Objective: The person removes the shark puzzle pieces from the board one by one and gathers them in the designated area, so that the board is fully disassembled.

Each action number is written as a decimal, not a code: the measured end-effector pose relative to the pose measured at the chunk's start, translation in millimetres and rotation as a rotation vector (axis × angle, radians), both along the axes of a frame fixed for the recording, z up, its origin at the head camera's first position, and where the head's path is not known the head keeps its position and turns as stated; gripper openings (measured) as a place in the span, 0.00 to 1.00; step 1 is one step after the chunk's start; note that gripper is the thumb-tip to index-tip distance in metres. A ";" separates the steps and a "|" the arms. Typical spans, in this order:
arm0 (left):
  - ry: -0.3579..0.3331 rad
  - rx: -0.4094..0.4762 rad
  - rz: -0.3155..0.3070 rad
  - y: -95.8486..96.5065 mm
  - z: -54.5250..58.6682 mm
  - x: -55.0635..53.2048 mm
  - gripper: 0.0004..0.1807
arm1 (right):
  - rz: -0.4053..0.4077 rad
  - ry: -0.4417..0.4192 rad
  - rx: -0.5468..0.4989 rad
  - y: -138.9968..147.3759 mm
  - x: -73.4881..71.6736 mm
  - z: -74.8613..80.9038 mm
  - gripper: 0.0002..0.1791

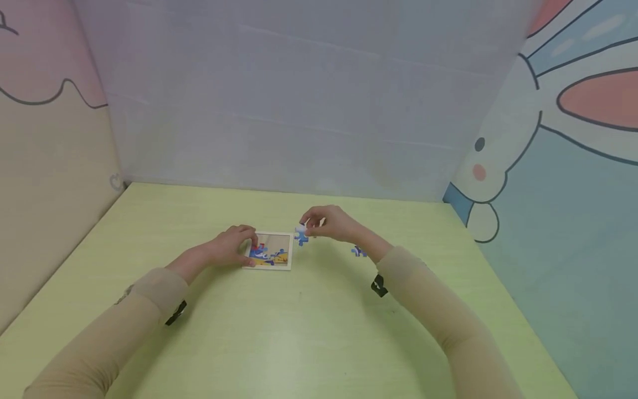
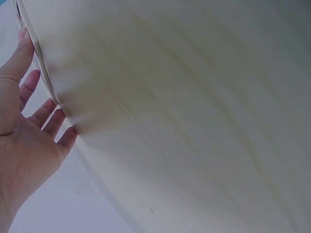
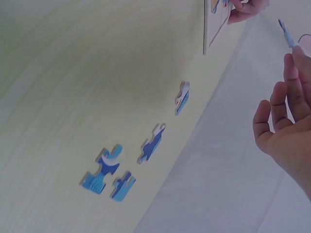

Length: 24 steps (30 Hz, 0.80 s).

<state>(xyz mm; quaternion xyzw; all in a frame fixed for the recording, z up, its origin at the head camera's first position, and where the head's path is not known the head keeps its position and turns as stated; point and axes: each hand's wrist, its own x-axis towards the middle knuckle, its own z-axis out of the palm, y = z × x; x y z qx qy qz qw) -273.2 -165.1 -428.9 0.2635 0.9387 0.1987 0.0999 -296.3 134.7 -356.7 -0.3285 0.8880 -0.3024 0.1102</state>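
A white-edged puzzle tray (image 1: 291,252) lies on the table, with some colourful pieces in it and bare patches of its base showing. My left hand (image 1: 230,245) rests at its left side, thumb near the lower corner and fingers near the upper one. In the left wrist view the fingers of the left hand (image 2: 34,126) are spread and fairly straight. Just right of the tray, my right hand (image 1: 331,223) pinches a blue-and-white puzzle piece (image 1: 301,236) by its edge, above the table. In the right wrist view that puzzle piece (image 3: 286,34) is seen nearly edge-on at the fingertips.
Several loose pieces lie on the table to the right, among them a white-and-blue piece (image 3: 182,98), a dark blue piece (image 3: 152,143) and a light blue piece (image 3: 124,187). Partition walls stand behind and beside the pale yellow table (image 1: 279,332).
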 end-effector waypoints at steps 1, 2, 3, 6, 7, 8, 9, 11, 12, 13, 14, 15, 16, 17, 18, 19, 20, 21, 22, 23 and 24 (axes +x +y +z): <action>-0.004 -0.004 0.003 0.6 0.6 0.2 0.20 | -0.001 0.003 0.006 4.4 -0.5 0.4 0.14; -0.004 -0.005 0.003 1.0 1.1 0.3 0.20 | -0.007 0.004 0.014 8.7 -1.5 0.3 0.14; -0.006 -0.005 0.004 1.4 1.5 0.4 0.20 | -0.014 0.003 0.023 13.0 -2.1 0.7 0.14; 0.000 -0.008 0.001 1.4 2.0 0.6 0.21 | -0.030 0.003 0.044 26.1 -4.6 0.0 0.15; 0.000 -0.012 0.003 1.2 1.8 0.6 0.21 | -0.033 0.004 0.051 30.4 -5.6 -0.8 0.15; 0.002 -0.010 -0.001 0.8 1.7 0.6 0.21 | -0.041 0.005 0.059 34.5 -6.0 -1.3 0.15; 0.003 -0.011 -0.003 0.5 1.5 0.6 0.21 | -0.044 0.007 0.065 38.6 -6.5 -1.9 0.15; -0.001 -0.012 -0.003 0.3 0.8 0.4 0.21 | -0.051 0.013 0.075 46.5 -7.5 -3.7 0.16; 0.001 -0.011 -0.006 -0.1 0.3 0.3 0.21 | -0.051 0.016 0.079 50.2 -7.7 -4.5 0.16; -0.001 -0.011 -0.004 -0.3 0.1 0.3 0.21 | -0.057 0.020 0.083 53.5 -7.9 -5.1 0.16; 0.002 -0.012 -0.007 -0.6 -0.3 0.3 0.21 | -0.060 0.021 0.085 56.6 -7.9 -5.7 0.16; 0.003 -0.013 -0.006 -1.0 -0.6 0.2 0.21 | -0.060 0.022 0.085 59.7 -8.3 -6.9 0.16; 0.004 -0.013 -0.005 -1.4 -0.9 0.2 0.21 | -0.062 0.019 0.084 62.7 -8.7 -8.3 0.16; 0.007 -0.014 -0.005 -1.9 -1.0 0.3 0.21 | -0.062 0.017 0.086 65.5 -9.0 -9.7 0.15; 0.011 -0.016 -0.006 -2.3 -0.8 0.5 0.21 | -0.063 0.015 0.088 68.1 -9.4 -11.4 0.15; 0.011 -0.017 -0.005 -2.5 -0.7 0.8 0.21 | -0.065 0.012 0.091 70.8 -10.1 -13.6 0.16; 0.012 -0.017 -0.005 -2.8 -0.6 1.0 0.21 | -0.064 0.008 0.093 73.3 -10.6 -15.8 0.16; 0.012 -0.016 -0.005 -2.9 -0.4 1.3 0.21 | -0.067 0.005 0.095 75.5 -10.9 -17.8 0.16; 0.012 -0.018 -0.004 -2.9 -0.2 1.6 0.21 | -0.067 0.000 0.098 77.6 -11.2 -19.9 0.16; 0.011 -0.017 -0.004 -2.8 0.0 1.9 0.21 | -0.068 -0.003 0.101 79.5 -11.4 -22.0 0.17; 0.009 -0.016 -0.003 -2.7 0.4 2.2 0.21 | -0.069 -0.007 0.103 81.1 -11.6 -24.2 0.17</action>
